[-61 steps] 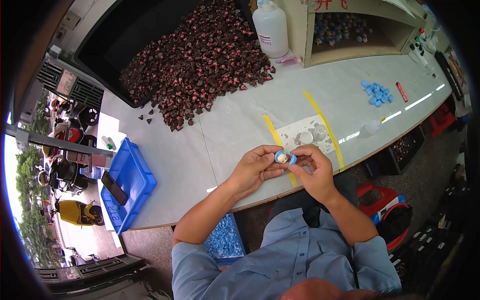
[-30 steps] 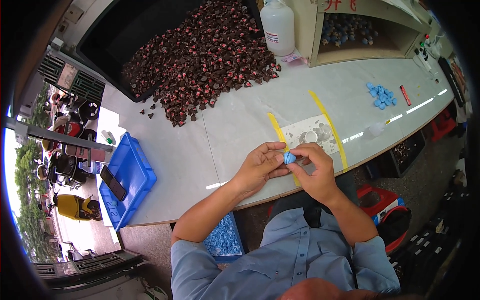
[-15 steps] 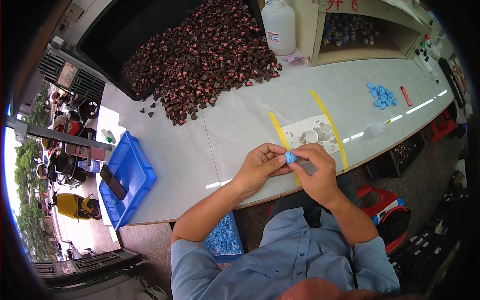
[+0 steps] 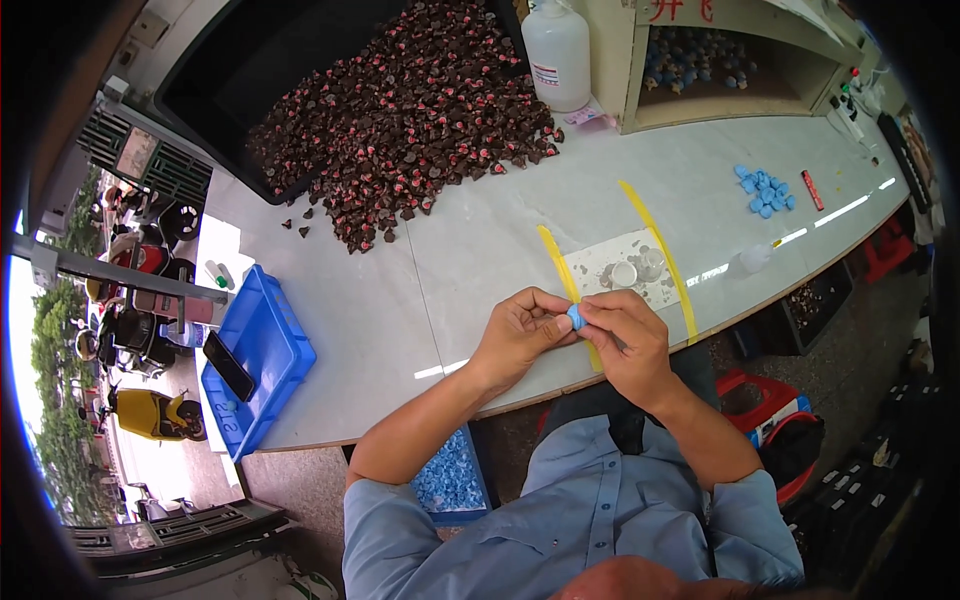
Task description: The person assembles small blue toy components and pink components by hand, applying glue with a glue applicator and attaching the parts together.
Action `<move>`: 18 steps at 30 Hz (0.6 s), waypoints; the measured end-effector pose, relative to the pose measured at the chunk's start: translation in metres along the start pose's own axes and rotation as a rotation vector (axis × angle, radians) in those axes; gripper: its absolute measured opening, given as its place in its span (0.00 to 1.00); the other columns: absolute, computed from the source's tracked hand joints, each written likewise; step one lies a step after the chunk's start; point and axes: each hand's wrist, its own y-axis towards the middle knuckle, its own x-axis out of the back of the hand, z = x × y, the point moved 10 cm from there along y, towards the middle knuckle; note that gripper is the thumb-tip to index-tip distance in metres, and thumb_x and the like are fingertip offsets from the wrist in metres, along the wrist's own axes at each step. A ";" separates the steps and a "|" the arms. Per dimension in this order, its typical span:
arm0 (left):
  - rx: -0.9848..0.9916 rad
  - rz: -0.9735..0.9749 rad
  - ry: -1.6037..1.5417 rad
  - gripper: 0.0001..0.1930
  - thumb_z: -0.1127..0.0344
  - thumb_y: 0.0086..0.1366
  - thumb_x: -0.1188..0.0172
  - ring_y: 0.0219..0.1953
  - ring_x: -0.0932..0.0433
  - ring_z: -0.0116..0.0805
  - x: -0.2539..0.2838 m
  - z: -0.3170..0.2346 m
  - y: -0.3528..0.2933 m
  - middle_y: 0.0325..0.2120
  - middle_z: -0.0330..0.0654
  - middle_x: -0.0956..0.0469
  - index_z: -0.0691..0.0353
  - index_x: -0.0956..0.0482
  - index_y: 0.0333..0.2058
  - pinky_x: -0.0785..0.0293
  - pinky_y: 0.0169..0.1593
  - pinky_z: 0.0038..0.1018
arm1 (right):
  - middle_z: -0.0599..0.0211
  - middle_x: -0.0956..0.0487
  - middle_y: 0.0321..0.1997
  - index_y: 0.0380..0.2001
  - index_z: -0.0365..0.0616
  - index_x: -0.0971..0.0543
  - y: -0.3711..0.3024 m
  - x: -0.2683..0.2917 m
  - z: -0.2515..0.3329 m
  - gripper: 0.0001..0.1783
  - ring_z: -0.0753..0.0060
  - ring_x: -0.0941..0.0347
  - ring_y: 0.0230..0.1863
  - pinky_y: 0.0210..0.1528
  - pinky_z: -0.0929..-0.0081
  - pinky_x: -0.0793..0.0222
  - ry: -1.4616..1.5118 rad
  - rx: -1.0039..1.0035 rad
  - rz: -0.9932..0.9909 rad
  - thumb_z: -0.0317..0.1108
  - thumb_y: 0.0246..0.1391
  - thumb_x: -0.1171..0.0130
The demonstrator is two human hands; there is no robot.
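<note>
Close to the table's front edge, a small rounded blue piece [image 4: 576,317] is pinched between both my hands. My left hand [image 4: 518,338] grips it from the left with thumb and forefinger. From the other side, the fingertips of my right hand [image 4: 630,345] press on it and cover part of it. Just beyond my hands lies a white, stained sheet [image 4: 590,262] between two yellow tape strips, with a small round clear dish [image 4: 623,274] on it. A cluster of similar blue pieces [image 4: 766,190] rests farther right, beside a red stick-like item [image 4: 811,190].
Many dark brown and red pieces [image 4: 430,130] spill from a black bin [image 4: 215,75] at the far left. A white bottle [image 4: 557,55] stands next to a cream open-fronted box [image 4: 730,112]. At left, a blue tray [image 4: 285,375] holds a phone [image 4: 229,367]. A small translucent bottle [image 4: 752,259] lies near the right edge.
My right fingers have closed further over the blue piece, so less of it shows. The piece has shifted slightly to the left.
</note>
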 end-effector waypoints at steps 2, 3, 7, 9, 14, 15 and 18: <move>0.000 -0.001 -0.018 0.12 0.73 0.65 0.39 0.47 0.21 0.33 -0.001 -0.001 0.000 0.44 0.47 0.24 0.69 0.28 0.44 0.22 0.53 0.28 | 0.60 0.21 0.38 0.37 0.39 0.19 -0.001 0.004 -0.005 0.15 0.64 0.23 0.37 0.37 0.72 0.25 0.009 -0.070 -0.045 0.17 0.42 0.32; -0.025 -0.017 -0.044 0.13 0.74 0.64 0.39 0.47 0.22 0.33 -0.002 -0.005 0.000 0.45 0.47 0.25 0.69 0.29 0.45 0.23 0.54 0.28 | 0.60 0.21 0.38 0.37 0.39 0.19 -0.001 0.004 -0.003 0.15 0.64 0.23 0.37 0.37 0.72 0.25 0.010 -0.068 -0.045 0.17 0.42 0.32; -0.121 -0.001 -0.047 0.17 0.76 0.62 0.37 0.49 0.22 0.33 -0.005 -0.017 -0.002 0.46 0.45 0.27 0.68 0.29 0.49 0.25 0.55 0.27 | 0.60 0.22 0.40 0.42 0.40 0.20 -0.002 0.006 0.000 0.20 0.65 0.23 0.40 0.39 0.74 0.25 0.061 -0.084 -0.043 0.17 0.42 0.32; -0.105 0.022 -0.010 0.17 0.76 0.62 0.38 0.49 0.22 0.33 -0.009 -0.019 -0.004 0.46 0.45 0.27 0.69 0.29 0.50 0.25 0.55 0.27 | 0.60 0.23 0.40 0.43 0.41 0.20 -0.002 0.006 0.000 0.21 0.64 0.24 0.41 0.40 0.74 0.25 0.076 -0.072 -0.040 0.17 0.42 0.32; -0.088 0.116 0.085 0.16 0.77 0.62 0.38 0.51 0.23 0.34 -0.015 -0.019 -0.006 0.47 0.44 0.27 0.70 0.28 0.49 0.25 0.54 0.28 | 0.61 0.22 0.42 0.44 0.41 0.20 -0.002 0.005 -0.007 0.22 0.63 0.24 0.41 0.42 0.72 0.26 0.139 -0.047 0.053 0.17 0.41 0.32; -0.118 0.124 0.097 0.16 0.78 0.62 0.38 0.51 0.24 0.34 -0.014 -0.019 -0.006 0.47 0.44 0.28 0.70 0.28 0.49 0.25 0.54 0.28 | 0.61 0.22 0.42 0.44 0.41 0.20 -0.002 0.006 -0.006 0.22 0.63 0.24 0.41 0.42 0.72 0.26 0.137 -0.047 0.051 0.17 0.41 0.32; -0.174 0.146 0.149 0.17 0.78 0.62 0.39 0.52 0.24 0.35 -0.018 -0.023 -0.007 0.48 0.44 0.28 0.70 0.28 0.49 0.25 0.55 0.28 | 0.61 0.22 0.42 0.43 0.40 0.19 -0.003 0.004 -0.007 0.22 0.63 0.24 0.42 0.44 0.71 0.27 0.151 -0.091 0.087 0.17 0.40 0.32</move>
